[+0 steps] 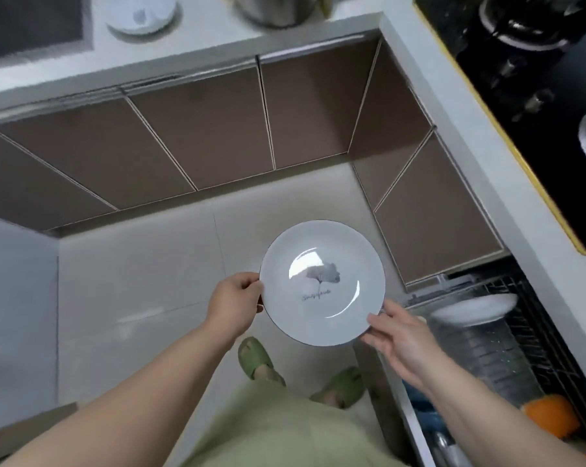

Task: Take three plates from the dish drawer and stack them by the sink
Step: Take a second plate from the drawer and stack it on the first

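A white plate (322,283) with a grey leaf print and dark rim hangs level over the floor, held between both hands. My left hand (236,303) pinches its left rim. My right hand (398,335) grips its lower right rim with the fingers under it. The open dish drawer (521,332) is at the lower right, with a wire rack and another white plate (477,310) lying on a clear container. On the far counter near the sink (32,25) sits a white plate (143,13).
Brown cabinet doors (200,129) run along the far and right sides. A black gas hob (537,79) lies on the right counter. A metal pot (274,8) stands on the far counter. An orange item (551,416) sits in the drawer. My feet in green slippers (258,358) stand on pale floor tiles.
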